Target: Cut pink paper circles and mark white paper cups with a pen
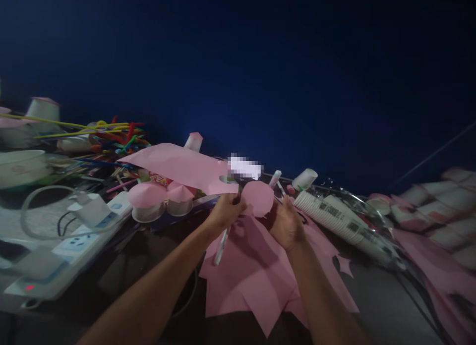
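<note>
A round pink paper circle (pixel 258 199) is held up in front of me, between my two hands. My left hand (pixel 226 211) pinches its left edge. At the lower right edge is my right hand (pixel 287 225), its fingers curled in behind the paper and partly hidden, its thumb raised. A thin white stick (pixel 281 188) shows just beyond that thumb; whether the hand touches it I cannot tell. Below the circle lie overlapping pink paper sheets (pixel 238 285). A white pen-like stick (pixel 222 247) rests on them, under my left wrist.
At left are a white power strip (pixel 76 243), two paper cups with pink cone tops (pixel 148 196) and colourful pipe cleaners (pixel 128 134). A large pink sheet (pixel 174 164) lies behind. Stacked paper cups (pixel 342 221) lie at right, with more cups (pixel 442 206) piled beyond.
</note>
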Action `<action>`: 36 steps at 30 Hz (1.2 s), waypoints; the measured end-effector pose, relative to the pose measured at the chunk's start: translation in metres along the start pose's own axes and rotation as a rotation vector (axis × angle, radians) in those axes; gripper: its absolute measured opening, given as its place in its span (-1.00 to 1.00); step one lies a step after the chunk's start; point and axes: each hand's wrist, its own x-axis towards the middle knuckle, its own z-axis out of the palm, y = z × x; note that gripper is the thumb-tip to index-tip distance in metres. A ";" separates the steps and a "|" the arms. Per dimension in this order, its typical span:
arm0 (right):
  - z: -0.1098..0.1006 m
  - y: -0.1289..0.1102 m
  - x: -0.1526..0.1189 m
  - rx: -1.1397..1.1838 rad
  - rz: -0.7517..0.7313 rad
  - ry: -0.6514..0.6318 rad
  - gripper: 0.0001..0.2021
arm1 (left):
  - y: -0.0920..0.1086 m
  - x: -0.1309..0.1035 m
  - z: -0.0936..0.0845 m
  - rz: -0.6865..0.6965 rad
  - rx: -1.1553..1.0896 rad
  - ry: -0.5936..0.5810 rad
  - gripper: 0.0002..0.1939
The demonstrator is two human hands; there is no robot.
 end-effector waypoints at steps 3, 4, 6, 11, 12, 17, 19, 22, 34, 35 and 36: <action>0.001 0.010 0.004 0.099 -0.004 0.048 -0.59 | 0.002 0.001 -0.001 0.022 -0.007 0.023 -0.83; 0.001 0.014 0.006 0.115 -0.008 0.073 -0.64 | 0.001 0.002 -0.002 0.032 -0.010 0.012 -0.83; 0.001 0.021 0.009 0.104 -0.027 0.130 -0.71 | -0.002 0.003 -0.003 0.050 0.004 -0.020 -0.81; -0.007 0.017 0.008 -0.327 -0.349 0.549 -0.80 | -0.004 0.003 -0.004 -0.012 0.013 -0.011 -0.76; -0.008 0.014 0.006 -0.477 -0.458 0.620 -0.80 | -0.002 0.002 -0.004 -0.051 -0.063 -0.040 -0.71; 0.003 0.006 -0.009 -1.013 -0.798 0.521 -0.69 | 0.011 -0.005 -0.004 -0.168 -0.495 -0.269 -0.61; 0.010 0.006 -0.013 -1.098 -0.877 0.384 -0.63 | 0.012 -0.005 -0.005 -0.158 -0.518 -0.210 -0.72; 0.014 0.005 -0.015 -1.113 -0.913 0.204 -0.60 | 0.007 -0.001 -0.005 -0.170 -0.446 -0.035 -0.84; -0.063 0.008 0.011 -1.349 0.081 0.632 -0.66 | 0.009 -0.003 -0.004 -0.123 -0.080 0.044 -0.81; -0.064 0.010 0.010 -1.394 0.135 0.597 -0.65 | 0.007 -0.002 -0.005 -0.117 -0.072 0.039 -0.79; -0.065 0.011 0.010 -1.433 0.169 0.566 -0.64 | 0.005 -0.001 -0.005 -0.110 -0.072 0.033 -0.76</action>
